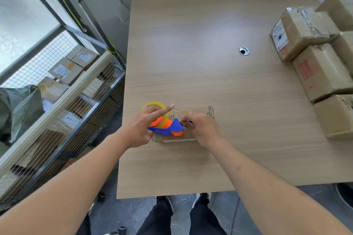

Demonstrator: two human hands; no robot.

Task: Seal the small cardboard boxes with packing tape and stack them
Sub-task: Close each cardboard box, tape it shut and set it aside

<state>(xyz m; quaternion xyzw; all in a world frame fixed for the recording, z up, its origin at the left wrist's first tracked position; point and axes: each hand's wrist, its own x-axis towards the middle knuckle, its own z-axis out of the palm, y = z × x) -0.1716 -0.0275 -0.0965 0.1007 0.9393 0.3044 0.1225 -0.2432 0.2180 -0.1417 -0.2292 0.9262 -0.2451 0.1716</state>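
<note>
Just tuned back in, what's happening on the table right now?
A person is taping a small brown cardboard box near the front left of the light wooden table. The left hand holds a blue and orange tape dispenser on the box, while the right hand pinches at the dispenser's front end. Taped brown cardboard boxes sit stacked at the table's right edge.

You stand in a parcel packing room: taped cartons crowd your bench, and a wire cage trolley holds labelled parcels.
</note>
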